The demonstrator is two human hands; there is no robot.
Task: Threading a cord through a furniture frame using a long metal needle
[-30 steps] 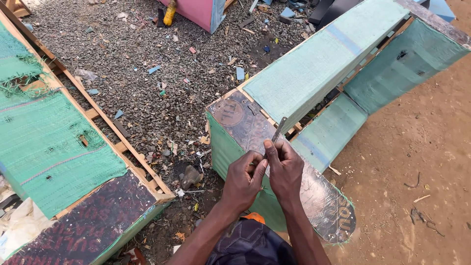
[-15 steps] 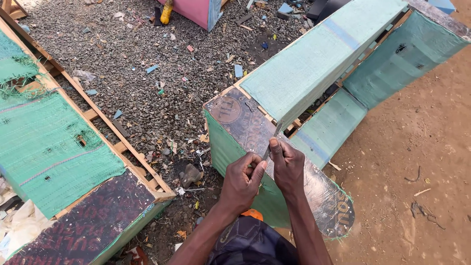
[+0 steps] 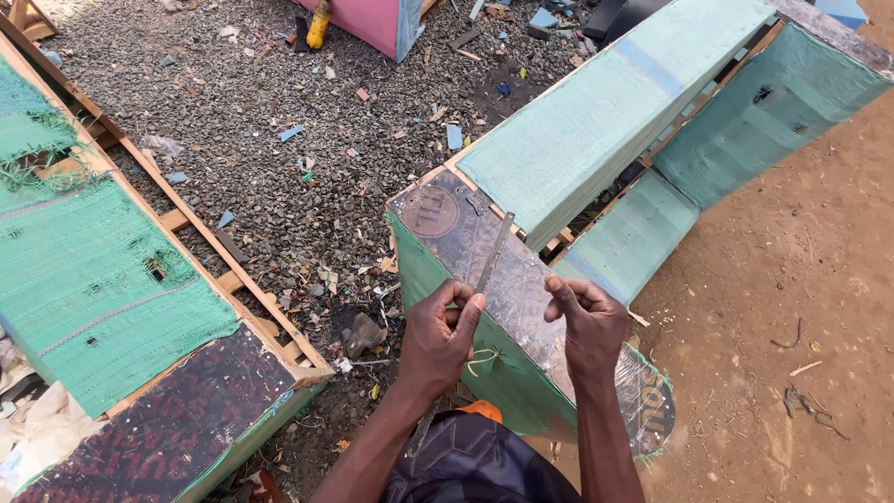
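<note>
My left hand (image 3: 442, 337) pinches a long thin metal strip (image 3: 495, 250) that slants up over the dark printed end panel (image 3: 466, 233) of a wooden furniture frame covered in green mesh (image 3: 596, 121). A loop of yellow-green thread (image 3: 480, 360) hangs by that hand. To the right, my right hand (image 3: 587, 317) is held a little apart over the same panel, thumb and fingers pinched together. Whether it grips a thread I cannot make out.
A second green-mesh frame (image 3: 93, 279) with wooden slats lies on the left. Gravel strewn with scraps (image 3: 307, 140) lies between the two frames. Bare brown earth (image 3: 792, 326) is to the right. A pink panel (image 3: 372, 19) stands at the top.
My hands were together at the strip's lower part. They have drawn apart: the right hand moved to the right, while the left keeps hold of the strip.
</note>
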